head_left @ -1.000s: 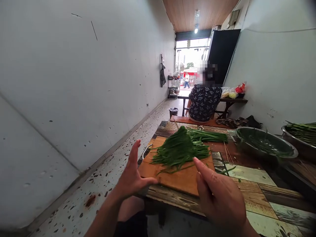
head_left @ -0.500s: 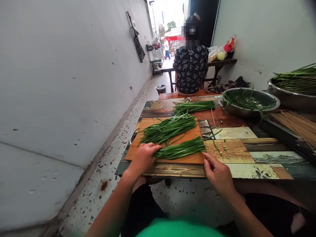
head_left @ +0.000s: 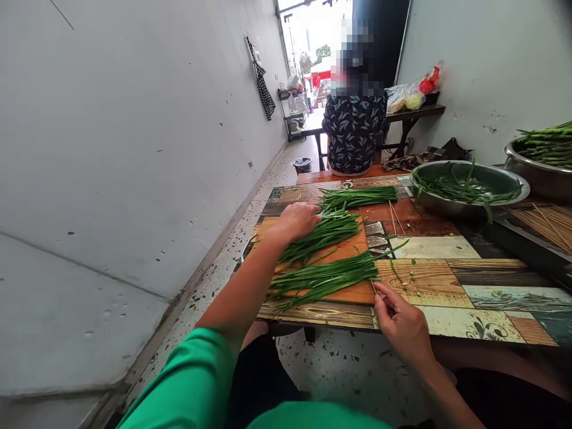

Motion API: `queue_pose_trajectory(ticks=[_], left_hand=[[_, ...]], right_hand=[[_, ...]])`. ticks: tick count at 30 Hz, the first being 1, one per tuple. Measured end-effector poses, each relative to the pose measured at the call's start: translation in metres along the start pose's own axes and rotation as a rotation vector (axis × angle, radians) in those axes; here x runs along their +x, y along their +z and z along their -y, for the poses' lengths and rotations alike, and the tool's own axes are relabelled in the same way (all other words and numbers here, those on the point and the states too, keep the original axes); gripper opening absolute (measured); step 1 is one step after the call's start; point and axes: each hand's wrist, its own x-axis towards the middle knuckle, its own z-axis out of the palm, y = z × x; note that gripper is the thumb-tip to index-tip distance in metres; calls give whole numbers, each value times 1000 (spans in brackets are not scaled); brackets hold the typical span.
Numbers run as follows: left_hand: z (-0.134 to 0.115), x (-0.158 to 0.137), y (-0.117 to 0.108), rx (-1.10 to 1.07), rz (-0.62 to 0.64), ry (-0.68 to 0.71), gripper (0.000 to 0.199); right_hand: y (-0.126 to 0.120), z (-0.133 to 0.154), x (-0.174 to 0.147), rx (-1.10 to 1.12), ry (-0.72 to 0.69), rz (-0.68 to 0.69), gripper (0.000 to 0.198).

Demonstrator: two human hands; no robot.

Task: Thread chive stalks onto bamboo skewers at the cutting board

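Note:
My left hand (head_left: 298, 221) reaches over the middle pile of garlic chives (head_left: 330, 233) on the wooden cutting board (head_left: 346, 293). Its fingers curl down at the pile's far side and are partly hidden. Closer to me, a flattened bunch of garlic chives (head_left: 328, 275) lies across the board, its leaf ends spread loosely to the left. By the bunch's right end, my right hand (head_left: 404, 322) pinches a thin wooden skewer (head_left: 374, 288), most of which is hidden. Another bunch of chives (head_left: 360, 196) rests beyond the board.
Two loose skewers (head_left: 395, 219) lie right of the board. A metal bowl of greens (head_left: 469, 199), a second bowl with green stalks (head_left: 536, 162) and a black tray of skewers (head_left: 543, 223) stand at right. Ahead, a person (head_left: 355, 128) sits facing away.
My left hand has left the front bunch and moved forward to the middle pile. The front bunch's left end is now spread out. My right hand still pinches the skewer.

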Motion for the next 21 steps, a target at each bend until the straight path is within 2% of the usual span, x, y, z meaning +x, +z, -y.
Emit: queue_pose_trajectory(ticks=[2, 5, 7, 8, 10, 13, 15, 18, 21], left_hand=[[-3, 17, 13, -86, 4, -15, 37], [-4, 27, 30, -269, 28, 120, 43], [-4, 28, 40, -311, 47, 185, 63], [-3, 29, 45, -306, 39, 166, 76], [-1, 29, 55, -296, -11, 28, 98], [2, 27, 66, -305, -20, -211, 110], [0, 22, 70, -277, 22, -205, 112], [-4, 8, 70, -179, 4, -98, 111], [-2, -4, 69, -123, 15, -124, 118]], right_hand=[[0, 1, -1, -3, -19, -9, 37], [-1, 1, -1, -7, -30, -10, 35], [0, 1, -2, -3, -32, -9, 35], [0, 0, -2, -1, -32, -10, 35], [1, -2, -3, -2, -32, -13, 35], [1, -4, -4, -5, -32, -4, 35], [1, -4, -4, 0, -36, 0, 34], [0, -3, -4, 1, -40, 6, 34], [0, -3, -3, 3, -39, 5, 35]])
